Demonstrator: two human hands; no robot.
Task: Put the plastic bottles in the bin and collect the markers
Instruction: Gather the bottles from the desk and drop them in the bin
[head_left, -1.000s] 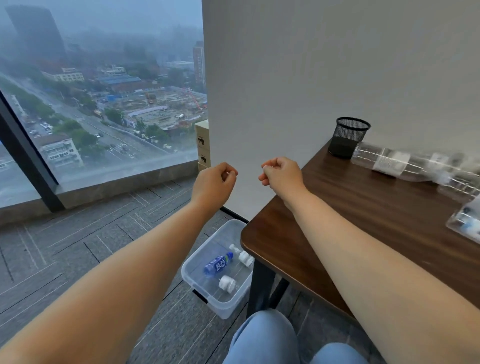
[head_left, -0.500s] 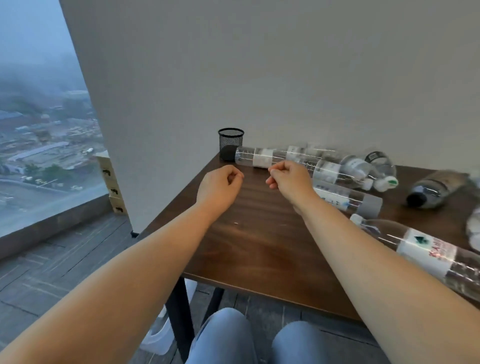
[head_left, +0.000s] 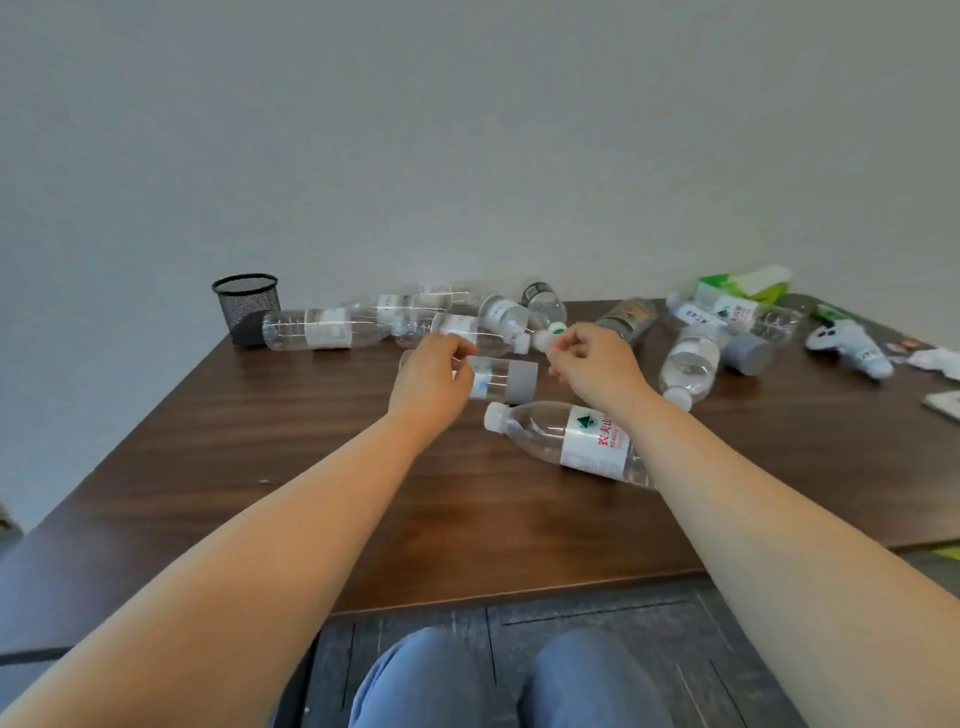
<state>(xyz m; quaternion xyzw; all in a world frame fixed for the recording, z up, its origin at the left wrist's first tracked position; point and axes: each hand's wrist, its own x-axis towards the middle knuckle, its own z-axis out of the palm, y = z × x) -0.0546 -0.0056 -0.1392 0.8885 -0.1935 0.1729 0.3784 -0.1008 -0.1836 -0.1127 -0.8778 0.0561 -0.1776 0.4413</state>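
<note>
On the dark wooden worktop (head_left: 218, 467), the black wire-mesh pen cup (head_left: 246, 306) stands at the back left corner. Clear plastic bottles (head_left: 322, 327) lie on their sides rightward from the cup along the wall; one labelled clear bottle (head_left: 571, 441) lies nearer the front, right of the cup.

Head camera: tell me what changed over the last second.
The view swung right, from the window and floor bin to the table. Both hands, left hand and right hand, moved over the scattered bottles, fists still loosely closed, holding nothing visible. The mesh cup stayed put.
</note>
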